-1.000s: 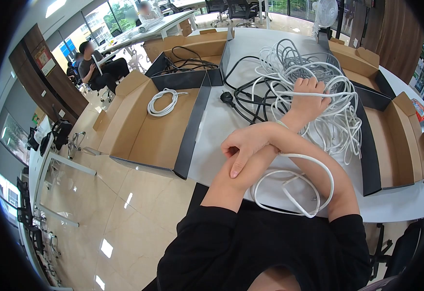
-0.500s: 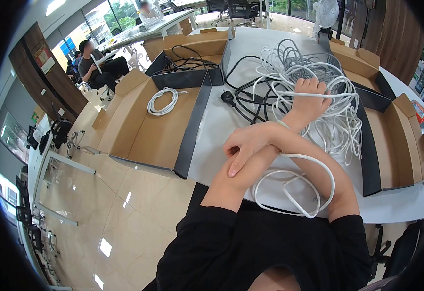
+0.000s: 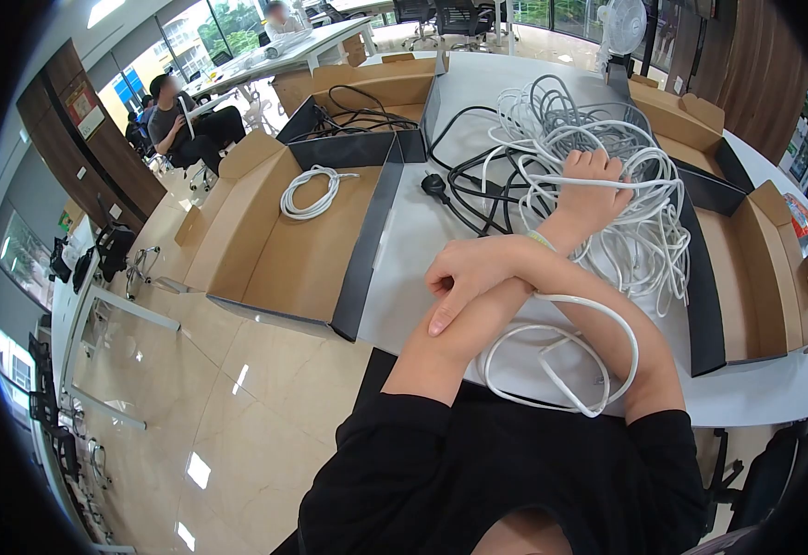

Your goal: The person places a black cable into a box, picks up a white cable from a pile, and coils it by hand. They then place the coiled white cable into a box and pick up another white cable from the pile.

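Note:
My arms are crossed over the white table [image 3: 395,287]. My left hand [image 3: 592,192] is closed around a white cable [image 3: 649,184] at the near side of a tangled pile of white and grey cables [image 3: 561,120]. My right hand [image 3: 471,274] rests on my left forearm, holding nothing; its fingers are bent and the thumb lies apart from them. A loose white cable loop [image 3: 489,375] lies by the table edge, partly under my right forearm. Black cables with a plug [image 3: 433,184] lie left of the pile.
An open cardboard box [image 3: 270,254] on the left holds one coiled white cable [image 3: 310,211]. Behind it, another box [image 3: 372,91] contains black cables [image 3: 358,120]. Two more boxes [image 3: 741,277] [image 3: 672,116] stand on the right. A white fan [image 3: 621,26] and a seated person [image 3: 177,120] are farther back.
My right thumb has slid slightly left along my left forearm. My left hand stays on the cable, and the cables have not visibly moved.

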`<action>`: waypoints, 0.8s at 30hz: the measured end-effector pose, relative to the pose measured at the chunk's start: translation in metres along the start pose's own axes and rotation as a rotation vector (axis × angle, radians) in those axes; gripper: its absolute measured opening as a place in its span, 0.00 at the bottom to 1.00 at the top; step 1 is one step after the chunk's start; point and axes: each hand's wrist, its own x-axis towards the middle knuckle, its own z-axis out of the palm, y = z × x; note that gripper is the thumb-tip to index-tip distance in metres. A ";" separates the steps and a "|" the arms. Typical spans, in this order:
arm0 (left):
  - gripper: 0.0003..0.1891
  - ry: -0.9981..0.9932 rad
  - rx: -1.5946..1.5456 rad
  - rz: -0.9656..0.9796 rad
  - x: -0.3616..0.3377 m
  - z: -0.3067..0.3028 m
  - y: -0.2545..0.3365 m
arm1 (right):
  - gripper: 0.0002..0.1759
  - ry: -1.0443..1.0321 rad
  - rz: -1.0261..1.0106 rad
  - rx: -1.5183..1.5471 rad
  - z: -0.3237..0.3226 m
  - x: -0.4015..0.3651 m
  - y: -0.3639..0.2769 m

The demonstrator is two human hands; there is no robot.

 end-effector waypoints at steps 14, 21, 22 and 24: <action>0.10 -0.005 -0.008 -0.001 0.000 -0.001 0.000 | 0.34 0.027 -0.059 0.068 -0.002 -0.004 0.004; 0.10 0.006 -0.019 0.003 0.000 -0.001 0.000 | 0.33 0.042 -0.064 0.020 0.000 0.000 0.003; 0.10 0.007 -0.019 0.003 0.000 -0.001 0.000 | 0.33 0.043 -0.063 0.020 -0.001 0.000 0.003; 0.10 0.007 -0.018 0.003 0.000 -0.001 0.000 | 0.32 0.037 -0.080 0.034 -0.002 0.000 0.002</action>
